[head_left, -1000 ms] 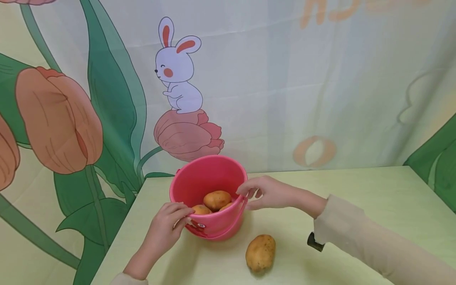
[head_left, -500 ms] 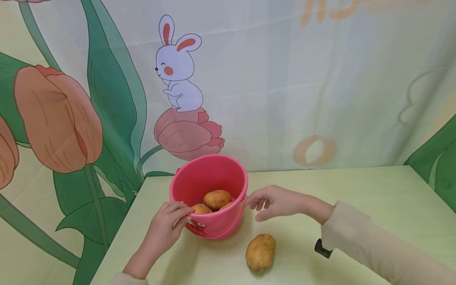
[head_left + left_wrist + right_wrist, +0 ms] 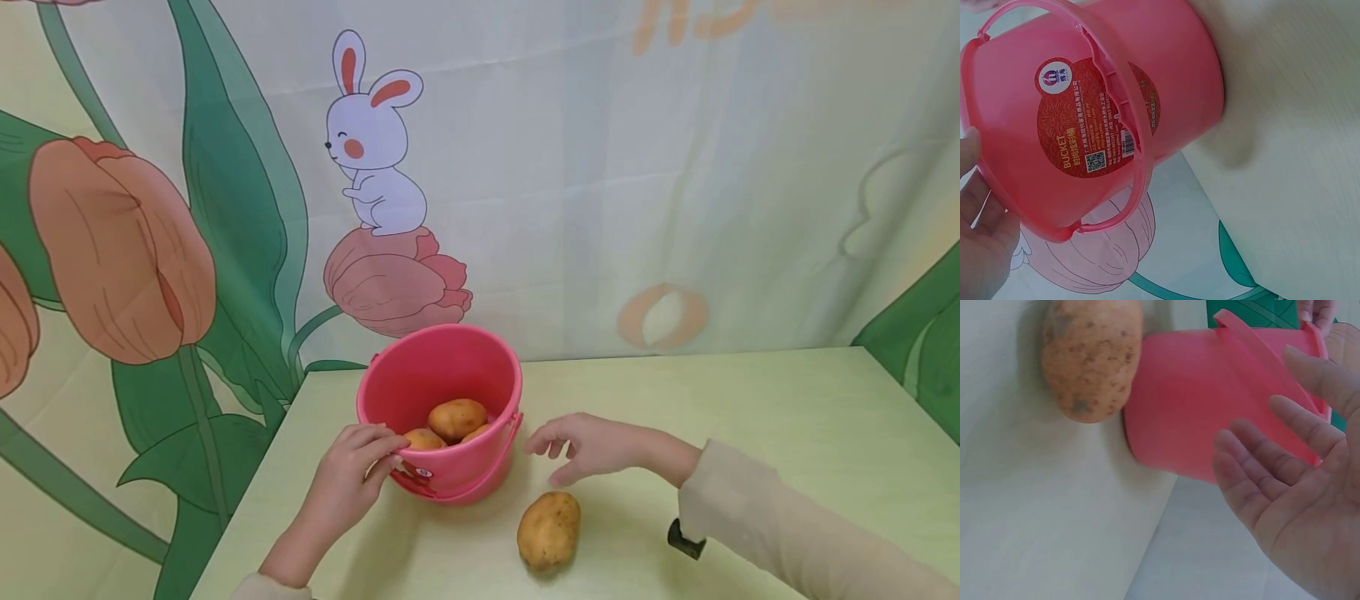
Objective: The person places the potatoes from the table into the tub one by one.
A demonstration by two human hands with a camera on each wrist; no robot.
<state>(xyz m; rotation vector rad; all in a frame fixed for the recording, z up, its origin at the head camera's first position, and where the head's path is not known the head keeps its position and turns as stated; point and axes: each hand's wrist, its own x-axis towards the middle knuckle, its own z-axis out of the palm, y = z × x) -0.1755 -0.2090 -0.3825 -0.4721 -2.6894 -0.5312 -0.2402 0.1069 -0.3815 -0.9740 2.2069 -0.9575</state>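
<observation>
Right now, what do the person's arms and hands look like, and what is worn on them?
Both hands are bare, without gloves or rings that I can see. The right hand comes out of a long, loose beige sleeve, with a small black piece sticking out under its cuff. At the left hand only a beige cuff edge shows.

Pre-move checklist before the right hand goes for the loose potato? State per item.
1. Right hand free: ok, fingers relaxed, holding nothing.
2. Loose potato reachable: ok, lies on the table, nothing covering it.
3. Bucket steadied: ok, left hand grips its near rim.
4. Bucket upright, mouth open: ok.
5. Room inside the bucket: cannot tell; potatoes already lie in it.
6. Handle out of the way: ok, folded down.
</observation>
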